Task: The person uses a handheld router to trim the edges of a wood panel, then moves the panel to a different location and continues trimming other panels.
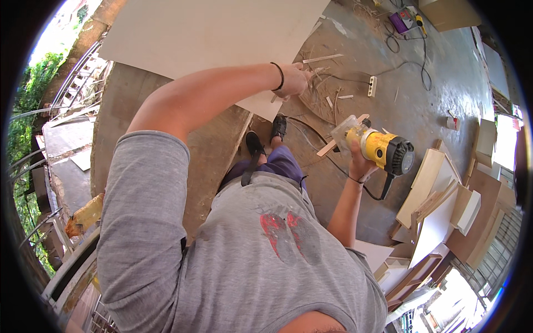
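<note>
My right hand (360, 161) is closed around a yellow and black router (383, 150), held off to the right above the floor. A clear guard and a wooden strip (327, 149) are at its base end, and a black cord hangs from its top. My left arm reaches across a large pale board (216, 33). My left hand (293, 82) is at the board's right edge, near its closest corner. Its fingers are small and partly hidden, so whether they grip the edge is unclear. The board lies over a brown work surface (133, 105).
Thin offcuts (323, 57) and shavings litter the floor past the board. A white power strip (372, 86) lies there with cables. A purple and yellow item (404, 21) sits far right. Cabinet panels (430, 194) lean at the right. My shoes (255, 143) stand beside the work surface.
</note>
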